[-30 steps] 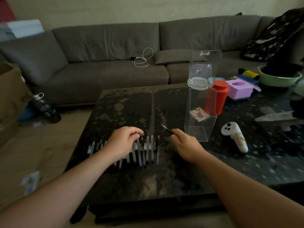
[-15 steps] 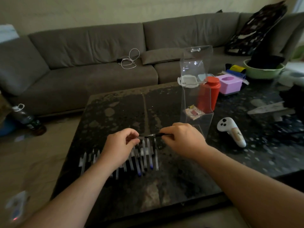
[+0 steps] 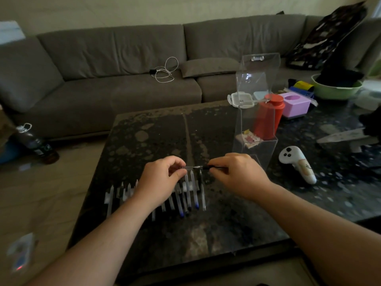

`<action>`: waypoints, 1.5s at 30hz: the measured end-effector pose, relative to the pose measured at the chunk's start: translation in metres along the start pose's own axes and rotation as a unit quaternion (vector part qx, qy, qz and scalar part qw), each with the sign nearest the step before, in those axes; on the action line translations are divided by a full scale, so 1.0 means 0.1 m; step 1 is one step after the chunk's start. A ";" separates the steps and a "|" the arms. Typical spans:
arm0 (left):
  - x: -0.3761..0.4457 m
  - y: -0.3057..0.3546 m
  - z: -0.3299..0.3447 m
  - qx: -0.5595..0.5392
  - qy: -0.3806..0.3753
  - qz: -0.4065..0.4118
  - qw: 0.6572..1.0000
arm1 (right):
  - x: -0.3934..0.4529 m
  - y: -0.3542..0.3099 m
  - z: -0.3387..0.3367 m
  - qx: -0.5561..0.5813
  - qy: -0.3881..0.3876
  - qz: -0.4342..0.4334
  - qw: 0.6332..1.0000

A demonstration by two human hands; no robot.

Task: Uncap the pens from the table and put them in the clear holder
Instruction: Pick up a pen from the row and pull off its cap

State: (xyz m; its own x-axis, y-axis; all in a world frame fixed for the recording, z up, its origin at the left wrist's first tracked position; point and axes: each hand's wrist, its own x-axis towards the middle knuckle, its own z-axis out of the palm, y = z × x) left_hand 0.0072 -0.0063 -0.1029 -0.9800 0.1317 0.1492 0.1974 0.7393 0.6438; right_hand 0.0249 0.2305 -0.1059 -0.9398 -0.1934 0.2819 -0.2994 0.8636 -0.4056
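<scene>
The left hand (image 3: 162, 180) pinches one end of a pen (image 3: 203, 167) held level above the row of pens (image 3: 185, 198) — its long axis runs left-right — the right hand (image 3: 237, 174) grips the other; the clear holder (image 3: 255, 129) stands just behind the right hand, nearer it.

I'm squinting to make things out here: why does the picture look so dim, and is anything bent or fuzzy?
Head view: the room is dimly lit, so the dark table swallows detail; the wide lens bows the sofa and stretches the forearms at the edges; the clear holder shows faint glare; the pen between the left hand and right hand is soft and hard to read.
</scene>
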 end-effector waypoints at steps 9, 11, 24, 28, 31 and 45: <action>-0.02 0.03 0.02 -0.014 0.006 0.008 1.000 | -0.01 -0.01 0.00 0.016 -0.031 0.030 0.999; -0.04 0.05 0.03 -0.013 0.000 0.014 1.000 | -0.01 -0.05 0.02 0.013 -0.034 0.021 0.999; -0.06 0.01 -0.08 -0.005 0.042 0.021 0.999 | -0.02 -0.10 -0.09 0.052 -0.018 0.027 0.998; -0.10 0.09 -0.06 -0.010 0.037 0.036 0.999 | -0.02 -0.17 -0.11 0.041 -0.015 0.016 0.999; -0.11 0.10 -0.06 -0.030 0.037 0.041 0.998 | -0.03 -0.21 -0.11 0.032 -0.015 0.004 0.999; -0.08 0.24 0.03 0.012 0.090 0.108 0.990 | -0.09 -0.31 -0.17 0.016 -0.007 0.058 0.998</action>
State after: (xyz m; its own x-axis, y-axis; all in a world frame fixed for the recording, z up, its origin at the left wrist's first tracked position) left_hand 0.0201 0.0122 -0.0910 -0.8942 0.1708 0.4137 0.3994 0.7219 0.5652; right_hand 0.0455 0.2132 -0.0813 -0.9703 -0.1004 0.2199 -0.1944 0.8649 -0.4627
